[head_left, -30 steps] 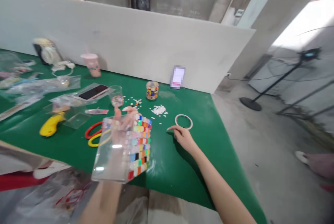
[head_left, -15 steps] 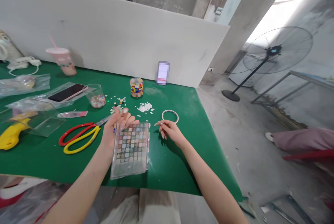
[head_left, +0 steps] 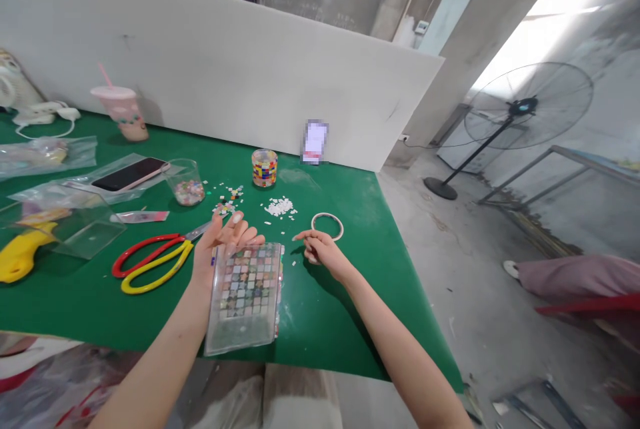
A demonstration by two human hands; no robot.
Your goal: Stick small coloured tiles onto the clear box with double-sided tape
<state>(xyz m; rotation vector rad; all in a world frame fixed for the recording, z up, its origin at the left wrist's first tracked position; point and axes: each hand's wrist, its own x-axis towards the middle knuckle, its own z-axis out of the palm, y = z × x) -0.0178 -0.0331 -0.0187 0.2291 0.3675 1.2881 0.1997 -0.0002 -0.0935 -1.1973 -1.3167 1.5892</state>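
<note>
A clear, flat-sided plastic box [head_left: 245,332] with small mosaic tiles in rows on its sides is tilted in my left hand [head_left: 227,232]. The palm is up, with the fingers curled behind the box's far end. My right hand [head_left: 323,252] hovers over the green table, to the right of the box and just in front of a white tape ring [head_left: 340,222]. Its index finger points left, and the other fingers are loosely curled with nothing visible in them. A single white tile [head_left: 293,264] lies below the fingertips. Beyond is a pile of white tiles [head_left: 279,206].
Red-and-yellow-handled scissors [head_left: 155,262] lie left of my left hand. Behind are coloured tiles [head_left: 230,201], a cup of beads [head_left: 189,190], a round mosaic-covered container [head_left: 264,169] and a phone [head_left: 131,174]. A lit phone [head_left: 315,142] leans on the white board [head_left: 225,76].
The box has shifted slightly towards me and left. My right hand's index finger has stretched out more, and a white tile now shows on the table below it.
</note>
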